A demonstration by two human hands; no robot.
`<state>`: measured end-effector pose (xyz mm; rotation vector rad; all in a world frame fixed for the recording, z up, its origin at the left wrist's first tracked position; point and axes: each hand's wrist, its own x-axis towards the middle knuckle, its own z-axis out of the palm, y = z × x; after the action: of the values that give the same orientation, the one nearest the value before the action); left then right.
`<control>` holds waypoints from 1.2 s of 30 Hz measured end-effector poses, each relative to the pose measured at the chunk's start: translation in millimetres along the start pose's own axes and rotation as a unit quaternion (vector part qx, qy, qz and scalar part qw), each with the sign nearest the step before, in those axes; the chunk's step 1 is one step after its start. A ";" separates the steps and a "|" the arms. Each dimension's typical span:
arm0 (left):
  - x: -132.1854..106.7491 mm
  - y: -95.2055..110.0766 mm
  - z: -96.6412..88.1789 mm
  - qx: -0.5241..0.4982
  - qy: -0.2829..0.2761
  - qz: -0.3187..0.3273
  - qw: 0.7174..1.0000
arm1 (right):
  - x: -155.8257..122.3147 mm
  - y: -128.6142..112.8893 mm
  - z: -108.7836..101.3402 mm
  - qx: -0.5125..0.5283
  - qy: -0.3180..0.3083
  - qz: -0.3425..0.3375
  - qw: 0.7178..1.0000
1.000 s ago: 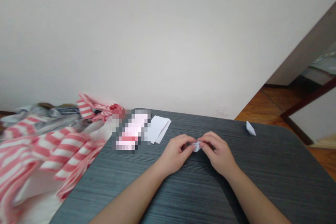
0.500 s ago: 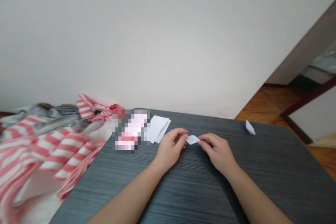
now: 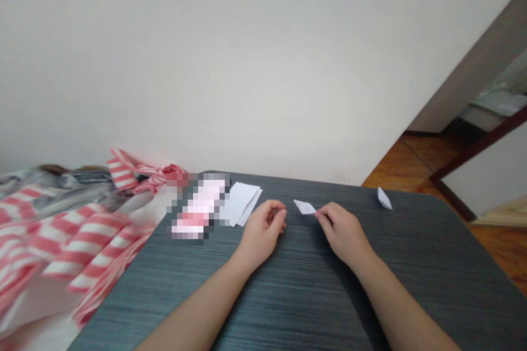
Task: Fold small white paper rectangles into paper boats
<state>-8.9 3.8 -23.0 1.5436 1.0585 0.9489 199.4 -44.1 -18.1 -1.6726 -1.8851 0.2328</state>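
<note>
In my right hand (image 3: 343, 230) a small folded piece of white paper (image 3: 304, 207) is pinched by one corner between thumb and fingertips. It is diamond-shaped and points left, above the dark table. My left hand (image 3: 261, 233) is just left of the paper, apart from it. Its fingers are loosely curled, with nothing seen in them. Close behind the left hand lie flat white paper sheets (image 3: 242, 202), overlapping one another. Another small folded white paper (image 3: 384, 198) rests farther off, to the right of my right hand.
The dark wood-grain table (image 3: 284, 296) meets a pale wall (image 3: 263, 77). A pixelated pink and white object (image 3: 201, 205) lies on its left part. Red-and-white striped cloth (image 3: 90, 241) is heaped beyond the left edge. Wooden floor (image 3: 391, 167) shows at right.
My left hand has let go of the folded paper and moved slightly away. The right hand keeps hold of it, now tilted. The view has shifted a little.
</note>
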 end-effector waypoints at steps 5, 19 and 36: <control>1.2 -3.5 2.1 0.037 -0.039 0.005 0.999 | 8.6 24.4 -19.6 -0.175 0.064 0.100 0.977; 5.2 -3.5 1.7 0.111 -0.053 0.026 0.992 | 7.5 63.8 -62.9 -0.285 0.060 0.339 0.895; 5.8 -3.7 0.5 0.101 -0.052 0.017 0.993 | 4.3 60.1 -65.2 -0.277 0.028 0.354 0.893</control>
<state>-7.2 9.6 -26.3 1.7622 1.0823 0.7937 285.0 -45.2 5.4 -2.6874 -1.2743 -0.0896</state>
